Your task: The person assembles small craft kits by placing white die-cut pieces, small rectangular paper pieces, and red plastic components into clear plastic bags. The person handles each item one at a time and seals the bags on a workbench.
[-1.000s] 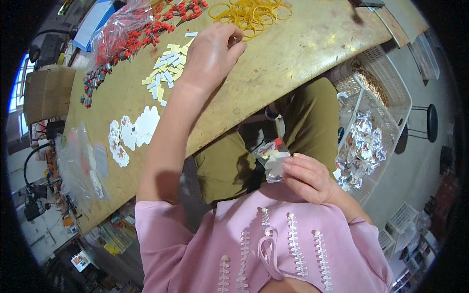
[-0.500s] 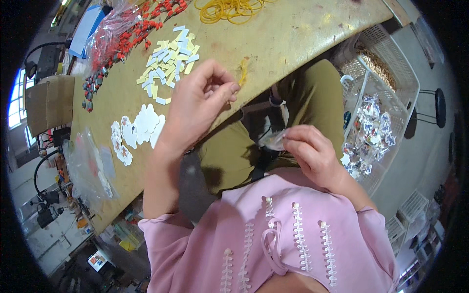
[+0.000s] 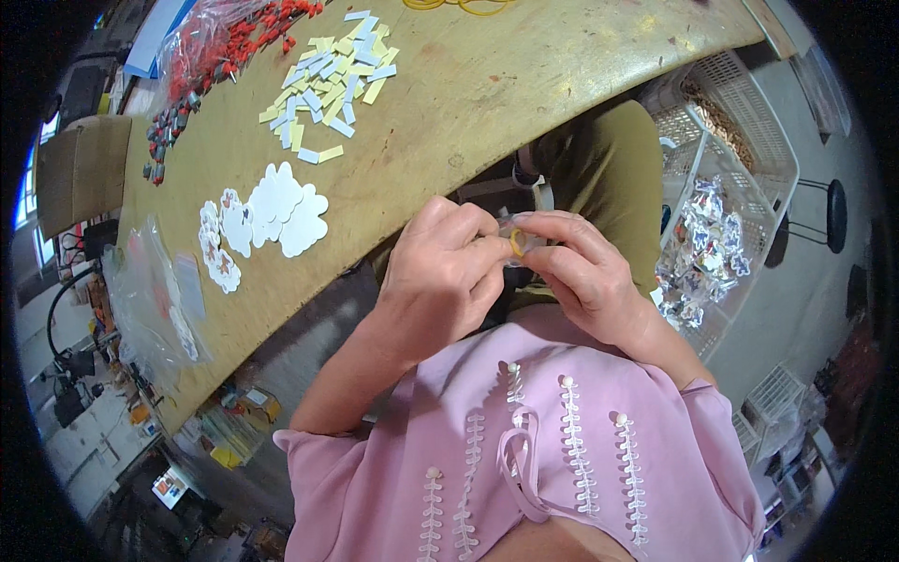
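Note:
Both of my hands meet in front of my chest, just below the edge of the yellow worktable (image 3: 487, 103). My left hand (image 3: 440, 281) and my right hand (image 3: 585, 267) pinch a small clear plastic packet (image 3: 513, 228) between their fingertips. A yellow rubber band (image 3: 516, 244) sits on the packet between my fingers. The packet's contents are mostly hidden by my fingers.
On the table lie white cloud-shaped cards (image 3: 281, 206), a spread of yellow and white strips (image 3: 328, 80), red and grey small parts (image 3: 215, 56) in clear bags, and yellow rubber bands (image 3: 459, 6) at the far edge. A white basket (image 3: 749, 140) with several filled clear packets (image 3: 702, 244) stands at my right.
My left hand came back from the far table with a yellow rubber band and joined my right hand at the packet. The view tilted down toward my lap.

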A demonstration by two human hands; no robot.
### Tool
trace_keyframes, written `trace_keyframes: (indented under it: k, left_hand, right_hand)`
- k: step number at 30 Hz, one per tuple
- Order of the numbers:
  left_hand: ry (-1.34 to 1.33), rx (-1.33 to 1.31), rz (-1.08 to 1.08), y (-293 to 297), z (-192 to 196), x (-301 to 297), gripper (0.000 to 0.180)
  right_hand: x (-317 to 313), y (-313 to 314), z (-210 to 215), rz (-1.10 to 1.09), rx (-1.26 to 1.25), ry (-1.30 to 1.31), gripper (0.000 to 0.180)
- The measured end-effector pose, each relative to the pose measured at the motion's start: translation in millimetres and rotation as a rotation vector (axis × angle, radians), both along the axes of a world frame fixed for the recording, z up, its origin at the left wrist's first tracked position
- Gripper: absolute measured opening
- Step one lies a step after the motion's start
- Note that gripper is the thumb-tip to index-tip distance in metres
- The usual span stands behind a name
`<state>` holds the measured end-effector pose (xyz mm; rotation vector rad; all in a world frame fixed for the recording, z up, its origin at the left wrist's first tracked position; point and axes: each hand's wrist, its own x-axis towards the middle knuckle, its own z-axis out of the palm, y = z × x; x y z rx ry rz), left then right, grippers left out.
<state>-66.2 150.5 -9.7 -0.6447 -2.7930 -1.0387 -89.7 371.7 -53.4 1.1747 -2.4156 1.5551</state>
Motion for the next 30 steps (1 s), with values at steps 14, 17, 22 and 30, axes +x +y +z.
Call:
trace_keyframes:
  k: [14,17,22,30]
  left_hand:
    - [-0.336,0.224,0.125,-23,25,16,0.053]
    - [-0.243,0.346,0.187,-23,7,18,0.065]
    - [-0.286,0.496,0.146,-11,-19,29,0.03]
    - [-0.44,0.921,0.395,1,-30,40,0.005]
  right_hand:
    - [-2,-1,6,0.044,0.012,-0.011,0.022]
    - [-4,-1,16,0.023,0.007,-0.094,0.023]
    - [-5,-7,24,-0.003,0.003,-0.225,0.021]
    - [-6,-4,16,-0.042,-0.369,-1.027,0.009]
